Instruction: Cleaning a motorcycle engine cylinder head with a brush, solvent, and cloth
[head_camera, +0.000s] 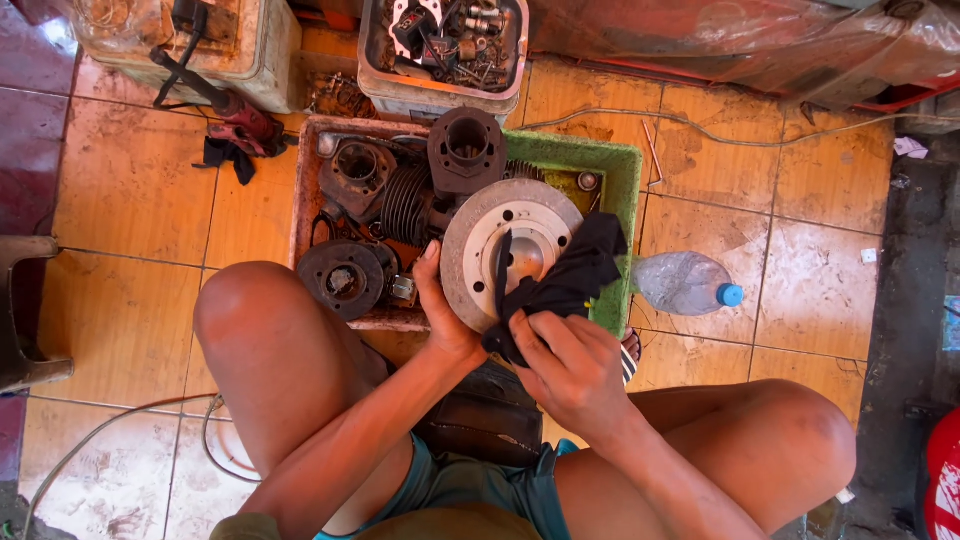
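My left hand (443, 310) grips the left rim of a round grey metal disc (478, 240) with a ring of holes around its hub, holding it upright over the trays. My right hand (568, 365) is closed on a black rag (570, 275) that drapes across the disc's right side and centre. Both hands are between my bare knees as I sit low to the floor.
A rusty tray (300, 205) holds a finned engine cylinder (465, 150), a round hub (342, 278) and other parts. A green tray (620, 200) adjoins it. A plastic bottle (685, 283) lies to the right, a bin of small parts (445, 45) stands behind, on orange tiles.
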